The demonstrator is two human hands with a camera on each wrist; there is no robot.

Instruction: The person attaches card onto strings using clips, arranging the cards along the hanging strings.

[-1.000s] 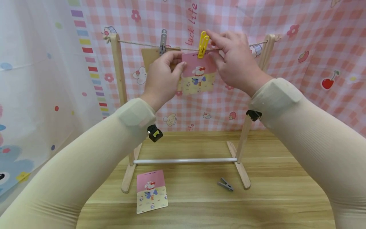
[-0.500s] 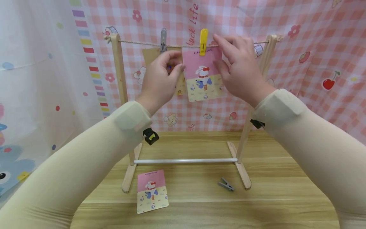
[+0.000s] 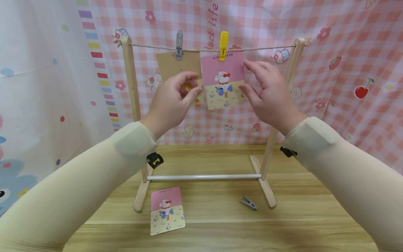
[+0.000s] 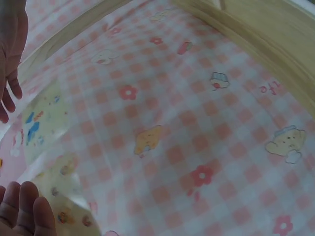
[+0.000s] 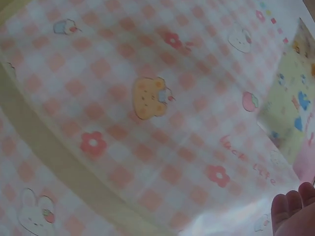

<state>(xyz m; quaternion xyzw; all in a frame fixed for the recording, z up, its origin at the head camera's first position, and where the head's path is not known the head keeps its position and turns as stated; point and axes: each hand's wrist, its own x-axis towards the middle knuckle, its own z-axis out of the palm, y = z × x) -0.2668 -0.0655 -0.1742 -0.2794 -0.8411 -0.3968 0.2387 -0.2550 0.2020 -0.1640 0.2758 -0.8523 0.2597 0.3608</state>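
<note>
- A wooden rack [image 3: 130, 105] stands on the worktop [image 3: 220, 217], its left post at the far left, with a string [image 3: 252, 49] stretched between the 2 posts.
- Near the foot of the left post, a loose card [image 3: 167, 215] with a pink top and yellow bottom lies flat on the worktop.
- A grey peg [image 3: 179, 44] pins a brown card [image 3: 177, 64] to the left part of the string.
- The left hand [image 3: 171, 101] is raised in front of the brown card's lower edge, fingers [image 3: 189, 78] loosely curled and holding nothing; whether they touch the brown card cannot be told.
- A yellow peg [image 3: 224, 46] clips the pink card [image 3: 223, 80] to the string, just right of the brown card; the pink card hangs between the 2 hands.
- A spare grey peg [image 3: 248, 203] lies on the worktop near the foot of the right post.
- The right hand [image 3: 270, 98] is just beside the pink card's right edge, fingers [image 3: 255, 66] apart and relaxed, gripping nothing.
- A pink checked cloth [image 3: 330, 70] hangs behind the rack.
</note>
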